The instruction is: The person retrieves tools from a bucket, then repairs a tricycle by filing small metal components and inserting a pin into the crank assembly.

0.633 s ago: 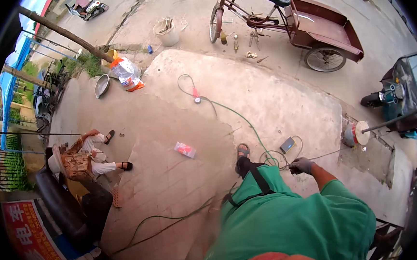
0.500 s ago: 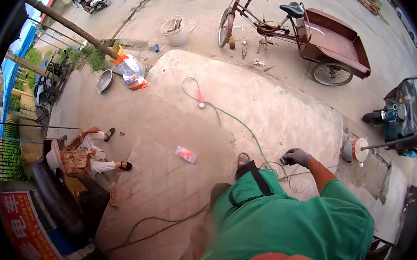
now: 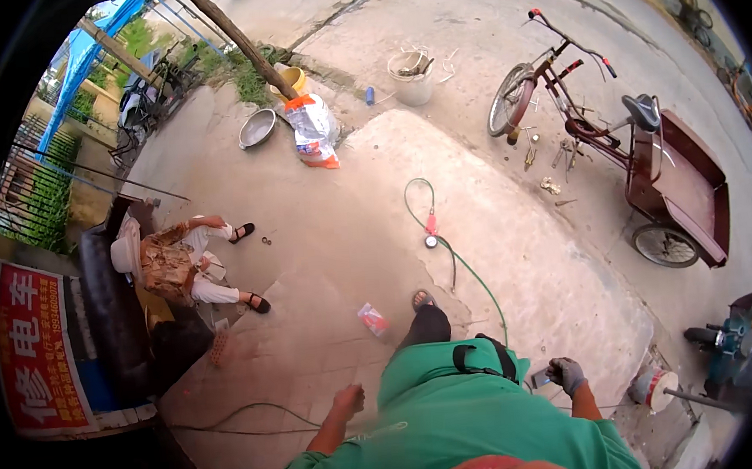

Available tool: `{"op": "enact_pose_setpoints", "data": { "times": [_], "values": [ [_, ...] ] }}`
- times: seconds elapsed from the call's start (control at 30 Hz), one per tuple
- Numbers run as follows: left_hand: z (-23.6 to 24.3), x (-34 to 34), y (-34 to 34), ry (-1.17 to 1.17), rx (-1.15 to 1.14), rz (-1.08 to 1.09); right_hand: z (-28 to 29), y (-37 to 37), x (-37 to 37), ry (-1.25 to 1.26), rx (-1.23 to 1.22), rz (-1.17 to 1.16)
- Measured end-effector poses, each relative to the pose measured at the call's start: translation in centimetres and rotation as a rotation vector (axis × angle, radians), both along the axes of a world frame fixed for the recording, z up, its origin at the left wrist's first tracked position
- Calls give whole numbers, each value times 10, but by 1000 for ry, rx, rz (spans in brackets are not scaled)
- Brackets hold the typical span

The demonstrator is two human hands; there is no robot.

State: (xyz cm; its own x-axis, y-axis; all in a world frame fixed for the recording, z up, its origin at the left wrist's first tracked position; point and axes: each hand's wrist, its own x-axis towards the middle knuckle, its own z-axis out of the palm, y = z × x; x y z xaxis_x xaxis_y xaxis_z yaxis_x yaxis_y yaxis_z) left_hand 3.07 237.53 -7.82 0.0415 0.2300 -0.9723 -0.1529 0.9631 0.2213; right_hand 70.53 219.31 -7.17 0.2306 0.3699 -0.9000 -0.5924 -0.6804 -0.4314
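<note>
My left hand (image 3: 349, 399) is bare and hangs beside my green shirt. Its fingers look loosely curled, with nothing visible in them. A grey glove covers my right hand (image 3: 565, 374), which is closed on a small dark blocky object (image 3: 540, 380) at its left side; its exact kind is too small to tell. Ahead on the pale concrete lies a green hose (image 3: 481, 285), joined to a red-handled inflator with a round gauge (image 3: 431, 241). A clear packet with red contents (image 3: 371, 319) rests on the ground in front of my left hand.
A seated person (image 3: 169, 266) in a hat is at the left, by a dark sofa (image 3: 112, 296). A maroon cargo tricycle (image 3: 686, 178) stands far right, with tools scattered beside it. Beyond are a white bucket (image 3: 414, 88), a sack (image 3: 312, 127) and a metal basin (image 3: 257, 129).
My view has swung left and my body has moved on over the concrete. My left hand has come into sight. The right hand still holds the small dark object.
</note>
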Motion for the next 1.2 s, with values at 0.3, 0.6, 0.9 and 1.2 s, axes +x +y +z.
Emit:
{"op": "enact_pose_setpoints", "data": {
  "times": [0.3, 0.6, 0.9, 1.2],
  "values": [
    [46, 41, 303, 181, 375, -116, -40, 121, -26, 126, 45, -138],
    [-26, 119, 413, 114, 190, -34, -78, 307, 109, 10, -18, 26],
    [-64, 283, 487, 138, 71, 47, -81, 512, 277, 20, -3, 206],
    [3, 363, 488, 180, 182, 293, -93, 726, 426, -118, -41, 575]
  ]
}}
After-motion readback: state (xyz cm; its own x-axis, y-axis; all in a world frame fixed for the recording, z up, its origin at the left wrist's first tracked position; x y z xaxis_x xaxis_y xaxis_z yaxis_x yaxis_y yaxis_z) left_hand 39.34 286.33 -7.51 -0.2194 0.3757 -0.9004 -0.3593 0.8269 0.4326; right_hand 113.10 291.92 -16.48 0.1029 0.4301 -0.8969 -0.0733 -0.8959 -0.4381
